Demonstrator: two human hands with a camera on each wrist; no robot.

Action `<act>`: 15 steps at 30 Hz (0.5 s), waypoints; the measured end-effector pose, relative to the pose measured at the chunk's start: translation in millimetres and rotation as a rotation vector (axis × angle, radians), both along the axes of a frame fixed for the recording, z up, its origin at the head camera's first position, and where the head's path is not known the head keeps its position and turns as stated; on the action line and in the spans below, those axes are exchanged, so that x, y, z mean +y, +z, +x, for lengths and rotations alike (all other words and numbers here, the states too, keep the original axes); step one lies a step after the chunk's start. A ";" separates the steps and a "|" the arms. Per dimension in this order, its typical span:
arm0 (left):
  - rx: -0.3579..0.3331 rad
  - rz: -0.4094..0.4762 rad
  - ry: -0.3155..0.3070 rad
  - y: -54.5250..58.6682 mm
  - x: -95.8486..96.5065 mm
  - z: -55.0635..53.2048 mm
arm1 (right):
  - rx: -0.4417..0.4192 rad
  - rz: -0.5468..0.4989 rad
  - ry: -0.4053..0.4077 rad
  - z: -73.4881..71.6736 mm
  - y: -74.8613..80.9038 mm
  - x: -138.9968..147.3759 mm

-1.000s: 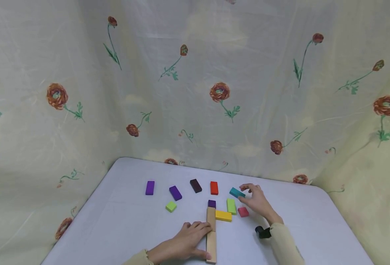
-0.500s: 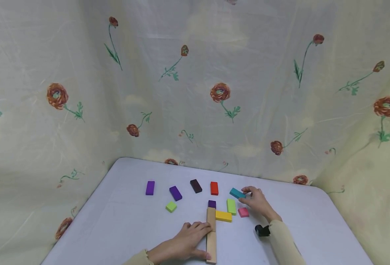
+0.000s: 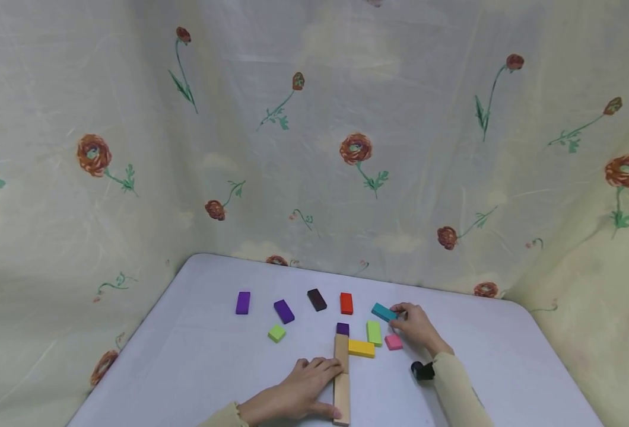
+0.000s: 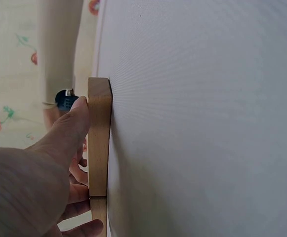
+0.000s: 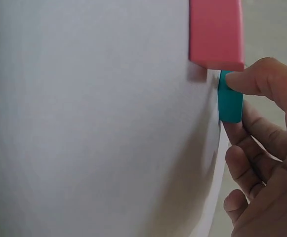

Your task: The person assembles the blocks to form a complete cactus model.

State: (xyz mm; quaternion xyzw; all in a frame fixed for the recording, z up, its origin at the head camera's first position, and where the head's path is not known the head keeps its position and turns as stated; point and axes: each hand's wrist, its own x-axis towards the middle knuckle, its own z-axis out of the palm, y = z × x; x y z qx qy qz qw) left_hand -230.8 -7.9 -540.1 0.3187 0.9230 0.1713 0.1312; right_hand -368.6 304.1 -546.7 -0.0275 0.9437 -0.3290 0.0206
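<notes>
In the head view my left hand (image 3: 306, 388) rests on two plain wooden blocks lying end to end. Its thumb is on the near block (image 3: 341, 400), and the fingertips lie at the far block (image 3: 341, 351). The left wrist view shows the thumb along the top of the near wooden block (image 4: 99, 143). My right hand (image 3: 415, 326) pinches the near right end of a teal block (image 3: 383, 312) between thumb and fingers. The right wrist view has that teal block (image 5: 230, 106) partly behind a pink block (image 5: 216, 34).
A dark purple block (image 3: 343, 328) stands at the far end of the wooden row, a yellow block (image 3: 361, 348) beside it. Lime (image 3: 374, 333), red (image 3: 346, 303), dark brown (image 3: 317, 299) and several other blocks lie around. A floral curtain (image 3: 314, 178) hangs behind the table (image 3: 213, 356).
My right hand's fingers have drawn in from a wider spread onto the teal block. The left hand and the wooden blocks have stayed in place.
</notes>
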 end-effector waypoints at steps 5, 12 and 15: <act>-0.007 -0.002 0.007 1.2 0.5 0.2 | 0.008 0.052 -0.020 0.2 2.0 6.7; -0.013 0.005 0.007 1.4 1.4 0.3 | 0.045 0.154 0.001 1.2 5.0 18.9; -0.011 0.004 0.009 0.7 1.7 -0.7 | 0.061 0.156 0.022 0.5 5.4 21.6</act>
